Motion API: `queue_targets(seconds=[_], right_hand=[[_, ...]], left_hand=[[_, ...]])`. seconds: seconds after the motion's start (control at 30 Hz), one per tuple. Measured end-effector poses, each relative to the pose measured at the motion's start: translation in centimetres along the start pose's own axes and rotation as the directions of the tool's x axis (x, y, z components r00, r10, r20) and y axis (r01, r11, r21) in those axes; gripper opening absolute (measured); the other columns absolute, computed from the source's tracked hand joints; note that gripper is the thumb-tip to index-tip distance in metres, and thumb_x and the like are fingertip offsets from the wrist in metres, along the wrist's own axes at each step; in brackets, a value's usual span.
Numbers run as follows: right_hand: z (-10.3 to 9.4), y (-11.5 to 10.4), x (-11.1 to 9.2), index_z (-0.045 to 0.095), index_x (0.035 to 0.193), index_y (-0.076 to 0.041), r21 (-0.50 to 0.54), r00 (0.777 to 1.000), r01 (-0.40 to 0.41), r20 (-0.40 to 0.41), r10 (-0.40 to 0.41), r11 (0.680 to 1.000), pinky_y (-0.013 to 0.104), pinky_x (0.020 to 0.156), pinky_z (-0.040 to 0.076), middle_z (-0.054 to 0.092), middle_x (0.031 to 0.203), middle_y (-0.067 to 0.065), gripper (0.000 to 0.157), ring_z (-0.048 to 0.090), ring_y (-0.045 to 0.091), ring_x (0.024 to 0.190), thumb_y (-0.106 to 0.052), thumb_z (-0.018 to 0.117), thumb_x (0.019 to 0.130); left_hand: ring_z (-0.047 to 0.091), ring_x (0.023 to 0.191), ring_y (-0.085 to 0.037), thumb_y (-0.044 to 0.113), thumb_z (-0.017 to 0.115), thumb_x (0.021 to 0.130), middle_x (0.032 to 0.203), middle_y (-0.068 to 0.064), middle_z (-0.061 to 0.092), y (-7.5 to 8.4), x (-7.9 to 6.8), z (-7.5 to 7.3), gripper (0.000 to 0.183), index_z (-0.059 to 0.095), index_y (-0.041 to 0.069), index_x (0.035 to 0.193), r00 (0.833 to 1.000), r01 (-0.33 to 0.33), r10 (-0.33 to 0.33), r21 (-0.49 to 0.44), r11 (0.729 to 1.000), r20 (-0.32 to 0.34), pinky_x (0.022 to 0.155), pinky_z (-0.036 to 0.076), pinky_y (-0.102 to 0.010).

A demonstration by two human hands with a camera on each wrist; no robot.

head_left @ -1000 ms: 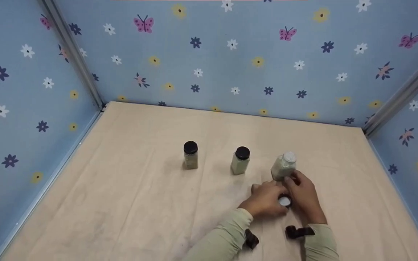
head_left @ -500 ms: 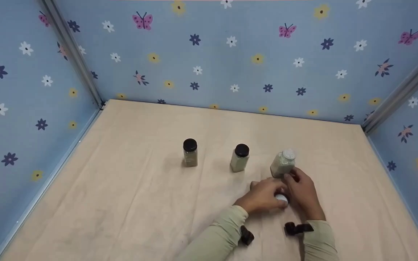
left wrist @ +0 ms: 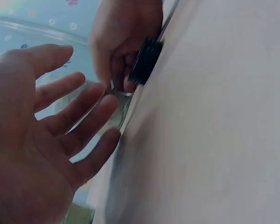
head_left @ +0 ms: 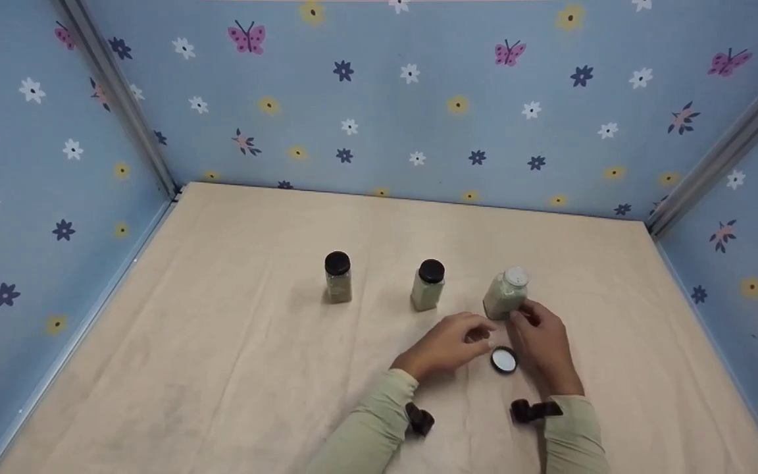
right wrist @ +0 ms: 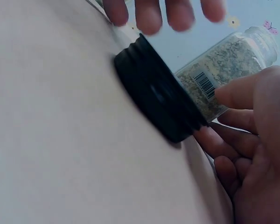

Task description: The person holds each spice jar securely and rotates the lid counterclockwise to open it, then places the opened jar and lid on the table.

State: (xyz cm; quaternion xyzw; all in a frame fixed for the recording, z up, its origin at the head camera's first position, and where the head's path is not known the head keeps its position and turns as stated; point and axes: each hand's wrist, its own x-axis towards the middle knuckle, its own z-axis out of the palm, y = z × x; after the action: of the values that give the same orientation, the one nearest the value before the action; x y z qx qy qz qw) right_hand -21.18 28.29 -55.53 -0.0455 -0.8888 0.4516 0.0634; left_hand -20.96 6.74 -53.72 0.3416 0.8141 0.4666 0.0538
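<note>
A glass spice jar [head_left: 503, 296] with a white shaker top stands on the right part of the cloth. My right hand [head_left: 547, 342] holds it low down, thumb against the barcode label in the right wrist view, where greenish dried flakes show through the glass of the jar [right wrist: 233, 58]. In front of the jar lies its black screw cap [head_left: 503, 360], white inside facing up. Just left of the cap, my left hand [head_left: 448, 343] hovers with fingers loosely bent and nothing in them. In the left wrist view the palm of that hand [left wrist: 42, 126] shows bare.
Two more spice jars with black caps stand upright to the left: a green-filled jar [head_left: 428, 286] and a browner jar [head_left: 338, 278]. A beige cloth [head_left: 221, 342] covers the table. Blue flowered panels [head_left: 379, 99] enclose the back and both sides.
My left hand has let go of the black cap and drawn back to the left, leaving the cap on the cloth. My right hand stays at the jar.
</note>
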Motion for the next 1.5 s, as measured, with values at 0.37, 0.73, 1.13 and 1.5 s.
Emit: queue_targets(seconds=[0.37,0.73,1.13,1.5], right_hand=[[0.5,0.1,-0.2,0.063,0.102,-0.015,0.11,0.995,-0.08,-0.057,0.086,0.991,0.034,0.081,0.043,0.06,0.098,0.001,0.027,0.054,0.015,0.092,-0.039,0.056,0.091],[0.4,-1.0,-0.4,0.063,0.093,-0.004,0.165,0.99,-0.039,-0.124,0.06,0.986,0.027,0.064,0.045,0.06,0.084,0.008,0.039,0.054,0.02,0.078,-0.042,0.053,0.092],[1.1,-2.6,-0.6,0.061,0.084,-0.005,0.17,0.987,0.006,-0.162,0.022,0.985,0.028,0.054,0.044,0.059,0.075,0.008,0.038,0.053,0.021,0.069,-0.041,0.054,0.092],[1.6,-3.7,-1.1,0.063,0.081,-0.009,0.117,0.983,0.069,-0.175,-0.048,0.991,0.029,0.049,0.045,0.059,0.07,0.005,0.032,0.054,0.02,0.061,-0.039,0.057,0.091]], left_hand=[[0.056,0.089,-0.001,0.024,0.056,0.092,0.098,0.008,0.062,-1.3,-2.2,-2.9,0.025,0.065,0.011,0.111,0.981,0.099,-0.099,-0.005,0.995,-0.166,0.08,0.045,-0.022],[0.056,0.083,-0.003,0.028,0.056,0.092,0.091,0.015,0.063,-1.7,-2.8,-4.2,0.024,0.067,0.015,0.11,0.951,0.177,-0.173,-0.009,0.984,-0.255,0.075,0.045,-0.024],[0.057,0.079,-0.003,0.024,0.059,0.09,0.086,0.014,0.061,-2.8,-3.2,-5.4,0.015,0.069,0.019,0.099,0.888,0.165,-0.176,-0.061,0.984,-0.425,0.072,0.047,-0.024],[0.057,0.078,-0.005,0.024,0.057,0.091,0.085,0.013,0.061,-3.4,-3.2,-5.4,0.015,0.069,0.018,0.098,0.866,0.179,-0.208,-0.107,0.978,-0.454,0.07,0.047,-0.025]])
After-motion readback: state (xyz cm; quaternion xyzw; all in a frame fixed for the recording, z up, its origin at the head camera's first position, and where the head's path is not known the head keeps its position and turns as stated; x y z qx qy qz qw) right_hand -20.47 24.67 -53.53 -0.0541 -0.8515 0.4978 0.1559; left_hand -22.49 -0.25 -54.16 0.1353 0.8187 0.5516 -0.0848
